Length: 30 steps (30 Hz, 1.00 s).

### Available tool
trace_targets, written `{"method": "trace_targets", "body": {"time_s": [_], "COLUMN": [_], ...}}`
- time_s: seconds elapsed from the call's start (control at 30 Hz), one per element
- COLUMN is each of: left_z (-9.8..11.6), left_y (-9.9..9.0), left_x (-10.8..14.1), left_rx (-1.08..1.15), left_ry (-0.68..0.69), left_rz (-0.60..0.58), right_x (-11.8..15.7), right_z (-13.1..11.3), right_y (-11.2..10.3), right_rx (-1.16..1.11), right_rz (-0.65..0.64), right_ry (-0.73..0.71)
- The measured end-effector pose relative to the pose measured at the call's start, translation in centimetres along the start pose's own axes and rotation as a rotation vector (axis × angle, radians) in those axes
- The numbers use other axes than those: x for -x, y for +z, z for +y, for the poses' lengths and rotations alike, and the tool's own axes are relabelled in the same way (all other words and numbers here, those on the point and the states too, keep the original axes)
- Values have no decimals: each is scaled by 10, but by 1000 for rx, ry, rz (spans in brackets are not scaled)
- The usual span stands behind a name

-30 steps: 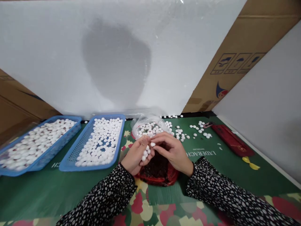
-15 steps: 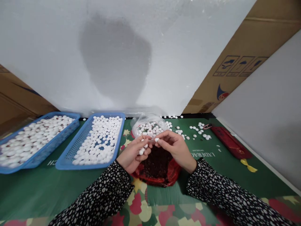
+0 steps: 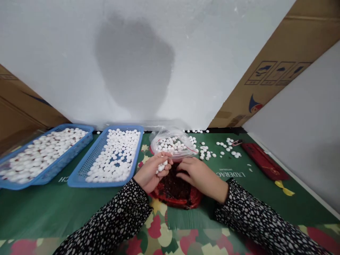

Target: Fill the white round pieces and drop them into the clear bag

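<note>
In my left hand [image 3: 155,171] several small white balls [image 3: 162,166] rest inside the curled fingers. My right hand [image 3: 202,177] reaches down over the dark crumbly material [image 3: 175,187], which lies in an opened red plastic bag [image 3: 172,203]. Its fingers are bent, and their tips are partly hidden, so I cannot make out what is in them. Just behind both hands stands a clear plastic bag [image 3: 183,154] with more white balls [image 3: 170,144] inside.
On the left are two blue plastic baskets, one [image 3: 77,182] partly filled with white balls and another [image 3: 45,179] heaped with reddish-marked ones. Loose white balls [image 3: 204,152] lie to the right. A dark red case [image 3: 264,161] with a yellow ribbon [image 3: 285,188] lies farther right.
My right hand has lowered from beside the left fingers into the red bag's opening, and the white ball at its fingertips no longer shows there. My left hand keeps its balls, fingers curled tighter.
</note>
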<state>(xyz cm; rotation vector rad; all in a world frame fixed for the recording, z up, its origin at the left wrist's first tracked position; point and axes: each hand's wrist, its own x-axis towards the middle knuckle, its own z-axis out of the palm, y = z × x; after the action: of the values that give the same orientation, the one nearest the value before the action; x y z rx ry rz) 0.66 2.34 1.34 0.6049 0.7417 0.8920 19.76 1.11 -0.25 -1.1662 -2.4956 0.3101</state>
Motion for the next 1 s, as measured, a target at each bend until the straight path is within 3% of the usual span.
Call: {"method": "trace_targets", "body": {"time_s": [0.07,0.2,0.47,0.57,0.8,1.0], "left_z": [-2,-6,-4,-3,-7,-14], "left_y": [2,6,4,3,2,4], "left_x": [1,2,0,1,1,0], "left_rx": [-35,-128,-62,-86,-161,-175], "left_ry": [10,43,28,23,68,59], "left_rz": [-6,-35,10,20,20,0], "right_x": [5,5,4,5,6,4], "right_z": [-3,-6,-6,-4,-2,-3], "right_y": [9,21,19,13,-9,-8], "right_rx": [94,187,72,-93,-590,-1036], "right_rz": [-52,-35,10,17,172,263], "right_ry": [-39,-89,-138,-74,129,354]}}
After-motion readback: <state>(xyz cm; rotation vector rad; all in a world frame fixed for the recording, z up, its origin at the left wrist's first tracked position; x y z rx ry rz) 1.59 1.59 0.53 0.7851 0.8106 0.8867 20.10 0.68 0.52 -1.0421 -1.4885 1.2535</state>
